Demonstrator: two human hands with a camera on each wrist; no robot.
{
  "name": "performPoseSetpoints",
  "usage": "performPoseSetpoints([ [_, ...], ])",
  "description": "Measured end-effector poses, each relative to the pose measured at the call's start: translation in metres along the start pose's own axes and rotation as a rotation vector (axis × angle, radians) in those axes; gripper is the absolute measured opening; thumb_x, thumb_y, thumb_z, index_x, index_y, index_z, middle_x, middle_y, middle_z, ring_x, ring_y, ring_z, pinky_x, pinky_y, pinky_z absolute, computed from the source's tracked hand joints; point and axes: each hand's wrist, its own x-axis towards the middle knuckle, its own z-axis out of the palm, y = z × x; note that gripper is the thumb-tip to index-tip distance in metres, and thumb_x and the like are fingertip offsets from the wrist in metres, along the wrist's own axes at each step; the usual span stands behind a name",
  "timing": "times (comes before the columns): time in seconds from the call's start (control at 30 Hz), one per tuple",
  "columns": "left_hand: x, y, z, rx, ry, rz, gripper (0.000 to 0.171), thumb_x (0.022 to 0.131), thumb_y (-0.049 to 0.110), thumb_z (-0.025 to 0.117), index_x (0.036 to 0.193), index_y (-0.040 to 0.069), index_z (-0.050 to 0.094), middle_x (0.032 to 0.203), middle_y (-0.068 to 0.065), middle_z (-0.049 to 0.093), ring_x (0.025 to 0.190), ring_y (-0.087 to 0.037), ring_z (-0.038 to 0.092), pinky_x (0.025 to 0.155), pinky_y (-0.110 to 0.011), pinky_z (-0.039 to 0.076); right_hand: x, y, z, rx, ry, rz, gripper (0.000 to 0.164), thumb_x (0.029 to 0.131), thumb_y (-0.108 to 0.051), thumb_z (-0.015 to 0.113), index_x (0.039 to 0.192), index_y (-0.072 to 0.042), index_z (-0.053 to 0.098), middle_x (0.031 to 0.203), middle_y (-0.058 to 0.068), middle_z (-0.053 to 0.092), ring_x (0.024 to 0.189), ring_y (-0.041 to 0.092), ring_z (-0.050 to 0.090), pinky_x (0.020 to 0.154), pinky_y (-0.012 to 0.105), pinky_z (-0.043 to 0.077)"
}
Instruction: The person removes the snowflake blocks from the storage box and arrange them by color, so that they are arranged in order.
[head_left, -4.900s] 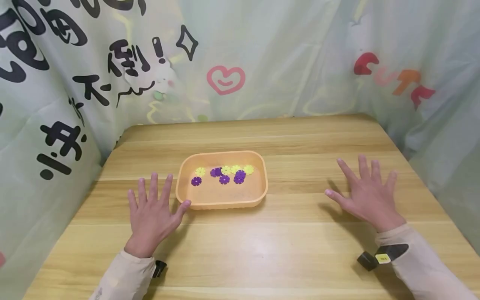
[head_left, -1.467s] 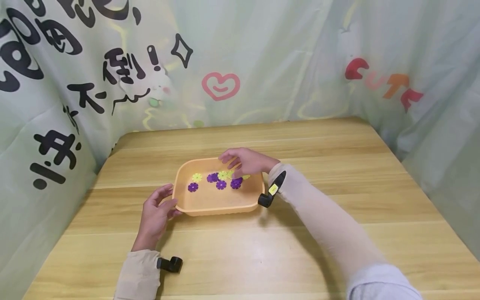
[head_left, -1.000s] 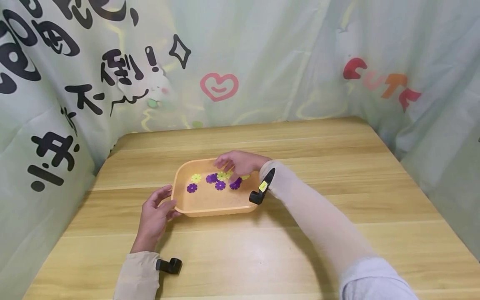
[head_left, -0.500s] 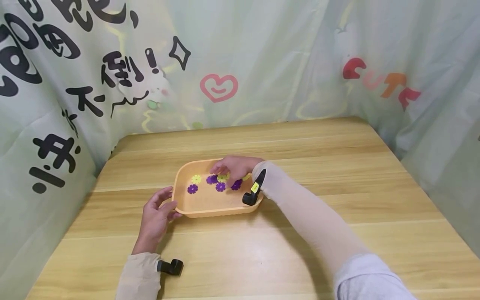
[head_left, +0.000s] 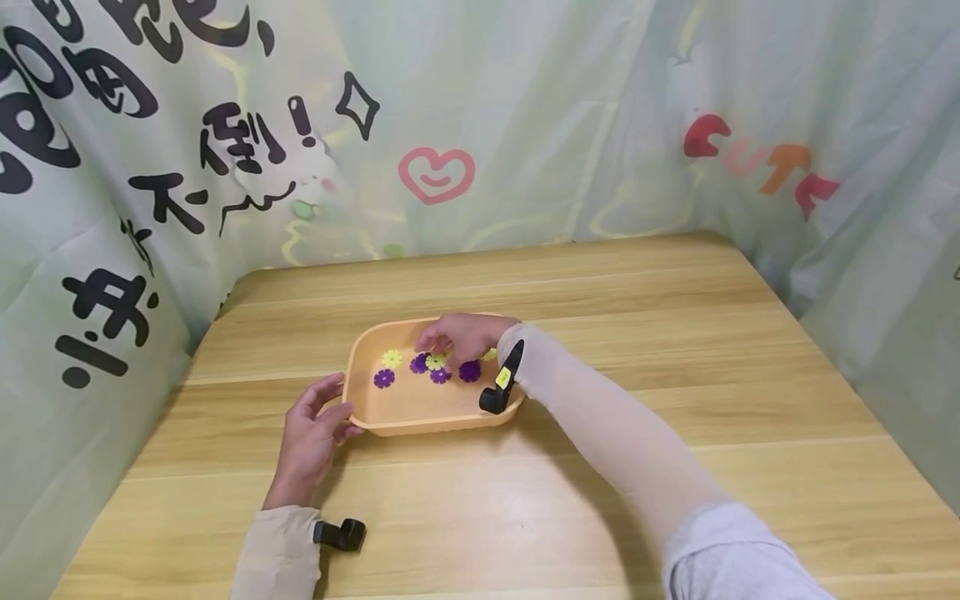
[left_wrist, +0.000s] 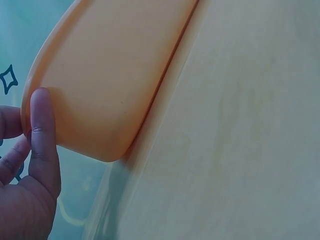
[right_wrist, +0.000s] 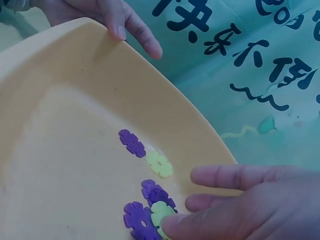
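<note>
A shallow orange plastic tray [head_left: 420, 408] stands on the wooden table. My left hand [head_left: 309, 433] holds its left end, the thumb [left_wrist: 44, 120] against the wall and the other fingers around the rim. Inside the tray lie several flower-shaped plastic discs, purple ones such as the purple disc [head_left: 384, 378] and yellow ones such as the yellow disc [head_left: 392, 358]. My right hand [head_left: 467, 333] reaches in over the far rim, fingers loosely bent. In the right wrist view its thumb touches another yellow disc [right_wrist: 160, 212] that overlaps purple ones, while the fingertips stand apart from the thumb.
A printed curtain [head_left: 525, 125] with dark lettering and a pink heart hangs behind the table [head_left: 675, 358] and along both sides. A black wrist camera [head_left: 497, 398] on the right sleeve hangs over the tray's right part. Another black camera [head_left: 343, 533] sits at the left wrist.
Both hands have come from lying spread on the table to the tray. The right hand has lowered and moved left among the discs. A yellow disc has slid slightly left and nearer.
</note>
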Motion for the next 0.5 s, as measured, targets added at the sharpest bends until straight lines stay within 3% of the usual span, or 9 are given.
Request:
performPoseSetpoints([
  [0.23,-0.0001,-0.0008,-0.0005,-0.003,-0.011,0.014,0.049,0.092,-0.013,0.051,0.138,0.0,0.043,0.122,-0.014,0.042,0.067,-0.013,0.058,0.06,-0.021,0.058,0.0008,-0.0007,0.0005,-0.03,-0.003,0.007,0.058,0.083,0.009,0.069,0.136,-0.008,0.053,0.135,0.005,0.054,0.121,0.021,0.052,0.103,0.027,0.045],
  [0.5,-0.0005,-0.0004,0.0001,0.002,-0.013,0.01,0.051,0.092,-0.014,0.051,0.14,0.001,0.041,0.124,-0.015,0.039,0.069,-0.013,0.058,0.061,-0.022,0.059,0.007,-0.0015,0.0009,-0.056,-0.006,0.015,0.054,0.08,0.013,0.07,0.129,-0.007,0.057,0.119,0.006,0.058,0.107,0.017,0.056,0.092,0.021,0.05],
])
